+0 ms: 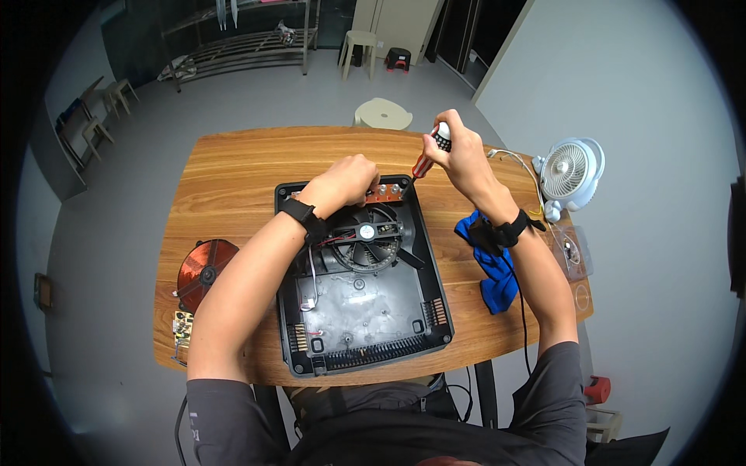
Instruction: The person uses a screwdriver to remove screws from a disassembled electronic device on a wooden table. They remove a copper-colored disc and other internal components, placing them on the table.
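A black plastic appliance casing (357, 311), like the lower shell of an induction cooker, lies on the table before me. At its far edge sits a narrow orange-brown circuit board (388, 193). My left hand (344, 183) is closed at this board, its fingertips partly hidden. My right hand (464, 159) is wrapped around a red-handled screwdriver (422, 165). The screwdriver slants down, its dark shaft reaching the board's right end near the casing's far right corner; whether the tip touches a screw is too small to tell. A black cooling fan (367, 250) sits inside the casing, below the left hand.
On the wooden table (233, 163), a copper coil disc (200, 272) and a loose circuit board (182, 330) lie left. A blue cloth (497, 283) lies right, near a white desk fan (566, 172) and clear plastic box (571, 252). A stool (383, 113) stands beyond.
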`<state>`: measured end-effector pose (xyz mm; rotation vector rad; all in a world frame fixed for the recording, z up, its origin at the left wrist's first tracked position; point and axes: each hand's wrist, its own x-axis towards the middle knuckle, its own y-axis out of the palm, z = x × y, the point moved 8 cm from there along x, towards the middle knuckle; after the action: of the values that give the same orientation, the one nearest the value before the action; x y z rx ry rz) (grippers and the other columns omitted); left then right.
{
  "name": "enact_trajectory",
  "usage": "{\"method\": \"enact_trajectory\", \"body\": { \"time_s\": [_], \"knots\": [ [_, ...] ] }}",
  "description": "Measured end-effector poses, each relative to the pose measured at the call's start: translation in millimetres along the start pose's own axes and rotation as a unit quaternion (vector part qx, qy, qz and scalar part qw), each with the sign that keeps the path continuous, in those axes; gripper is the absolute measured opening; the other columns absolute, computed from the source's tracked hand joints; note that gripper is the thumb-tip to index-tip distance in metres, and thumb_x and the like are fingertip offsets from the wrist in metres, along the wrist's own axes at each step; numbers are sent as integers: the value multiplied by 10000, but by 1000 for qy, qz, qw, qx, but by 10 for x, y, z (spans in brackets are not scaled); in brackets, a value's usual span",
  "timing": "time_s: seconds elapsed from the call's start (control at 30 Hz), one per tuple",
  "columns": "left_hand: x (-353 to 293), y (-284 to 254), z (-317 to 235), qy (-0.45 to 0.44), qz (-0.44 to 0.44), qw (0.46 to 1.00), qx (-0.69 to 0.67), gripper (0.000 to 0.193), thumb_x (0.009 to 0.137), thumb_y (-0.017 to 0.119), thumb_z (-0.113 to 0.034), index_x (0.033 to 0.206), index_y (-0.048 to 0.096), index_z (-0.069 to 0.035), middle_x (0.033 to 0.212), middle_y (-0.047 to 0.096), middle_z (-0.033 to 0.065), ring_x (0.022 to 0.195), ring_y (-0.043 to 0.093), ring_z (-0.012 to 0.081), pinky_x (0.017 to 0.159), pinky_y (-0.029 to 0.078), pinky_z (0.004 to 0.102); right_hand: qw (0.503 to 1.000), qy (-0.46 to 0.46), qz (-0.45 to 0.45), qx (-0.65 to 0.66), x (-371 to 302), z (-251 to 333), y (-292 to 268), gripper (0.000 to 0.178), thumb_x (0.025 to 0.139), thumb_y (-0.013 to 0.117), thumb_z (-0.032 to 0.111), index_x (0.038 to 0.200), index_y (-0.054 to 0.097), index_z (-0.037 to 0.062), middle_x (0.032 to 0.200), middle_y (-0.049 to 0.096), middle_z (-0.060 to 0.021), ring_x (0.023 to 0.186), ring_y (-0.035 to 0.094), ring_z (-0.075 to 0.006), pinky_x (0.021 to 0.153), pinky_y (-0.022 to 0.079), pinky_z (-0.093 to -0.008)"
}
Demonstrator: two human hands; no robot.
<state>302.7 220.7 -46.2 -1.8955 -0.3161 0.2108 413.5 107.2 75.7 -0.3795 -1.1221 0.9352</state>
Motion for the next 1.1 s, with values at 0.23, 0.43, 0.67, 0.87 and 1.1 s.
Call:
{"method": "enact_trajectory", "body": {
  "time_s": [0.23, 0.43, 0.67, 0.87, 1.1],
  "knots": [
    [15, 10, -4, -5, 7, 1000, -3, 325, 657, 877, -19, 963, 781, -71, 907, 768, 125, 916, 732, 316, 800, 578, 421, 1000, 1, -1, -8, -3, 2, 1, 325, 943, 722, 187, 1083, 498, -2, 771, 639, -199, 668, 640, -355, 612, 511, -415],
    [3, -11, -23, 6, 4, 1000, -3, 331, 662, 875, -14, 977, 782, -60, 919, 769, 133, 909, 734, 313, 798, 578, 417, 1000, -1, 7, 2, 1, 9, 20, 333, 939, 728, 195, 1076, 493, 3, 776, 638, -207, 673, 639, -362, 611, 509, -418],
    [11, 1, -25, 9, 3, 1000, -10, 333, 667, 874, -19, 984, 776, -52, 929, 767, 139, 920, 730, 324, 816, 579, 417, 998, -11, 52, -44, 67, 58, 27, 318, 969, 709, 270, 1028, 544, 4, 737, 682, -170, 696, 699, -320, 650, 538, -381],
    [8, -12, -57, 0, 21, 1000, -4, 337, 672, 868, -21, 994, 769, -33, 932, 759, 163, 927, 727, 333, 819, 580, 416, 982, -5, 75, -171, 148, 179, -41, 491, 983, 644, 478, 835, 607, 11, 699, 708, -151, 718, 684, -403, 649, 543, -433],
    [-22, -51, -112, 14, 30, 999, -7, 366, 673, 871, -26, 1023, 765, -14, 951, 758, 181, 902, 724, 336, 815, 576, 410, 981, -11, 90, -170, 207, 168, 32, 330, 931, 636, 370, 950, 639, 41, 732, 705, -182, 761, 693, -431, 694, 557, -508]
  ]
}}
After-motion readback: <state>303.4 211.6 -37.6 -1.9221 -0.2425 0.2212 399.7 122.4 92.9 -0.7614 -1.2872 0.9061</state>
